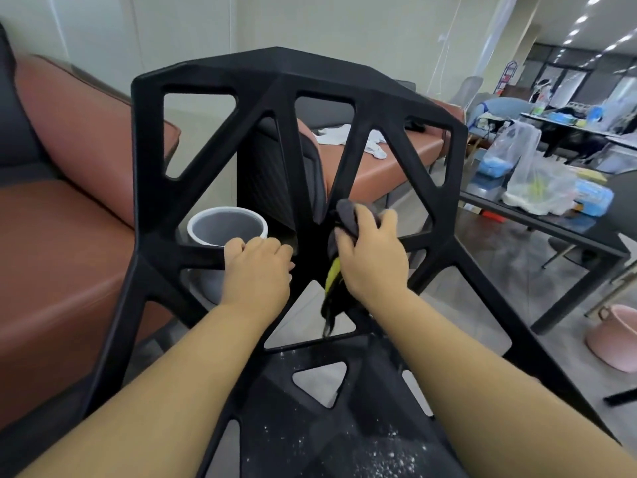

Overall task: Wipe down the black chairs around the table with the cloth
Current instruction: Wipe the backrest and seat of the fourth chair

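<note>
Chair [275,74] stood close between sofa [62,236] and table [565,227], floor [482,288] open beyond its right edge. Left hand [256,267] curled over a backrest strut; right hand [372,257] gripped the cloth [348,212] at the centre joint, fingertips hidden.

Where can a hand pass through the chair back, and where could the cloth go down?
Hand room: the upper openings of the chair, either side of its centre bars. Lower middle is crowded: left hand, right hand, cloth. Set-down room: the bare near end of the table, in front of the plastic bags.
</note>
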Demonstrator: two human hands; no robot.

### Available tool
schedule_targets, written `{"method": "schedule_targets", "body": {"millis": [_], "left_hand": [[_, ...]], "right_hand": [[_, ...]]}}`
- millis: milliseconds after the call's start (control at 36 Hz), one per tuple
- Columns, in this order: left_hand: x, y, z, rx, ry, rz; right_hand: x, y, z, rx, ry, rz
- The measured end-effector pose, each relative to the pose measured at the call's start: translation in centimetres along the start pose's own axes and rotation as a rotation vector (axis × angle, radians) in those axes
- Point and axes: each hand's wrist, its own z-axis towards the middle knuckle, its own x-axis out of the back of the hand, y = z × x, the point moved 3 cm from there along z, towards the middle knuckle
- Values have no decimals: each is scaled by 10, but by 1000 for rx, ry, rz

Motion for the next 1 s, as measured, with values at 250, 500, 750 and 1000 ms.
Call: {"method": "schedule_targets", "body": {"millis": [250, 500, 750, 1000], "left_hand": [[-4, -1, -1, -24, 50, 19], [-8, -2, 1, 7, 57, 24], [-5, 2, 1, 59, -50, 41], [-3, 3, 1, 78, -106, 42]], "right_hand": [[-15, -10, 12, 347, 28, -46], [4, 10, 19, 371, 61, -130], [42, -8, 85, 201, 59, -242], [24, 8, 50, 458, -41, -385]]}}
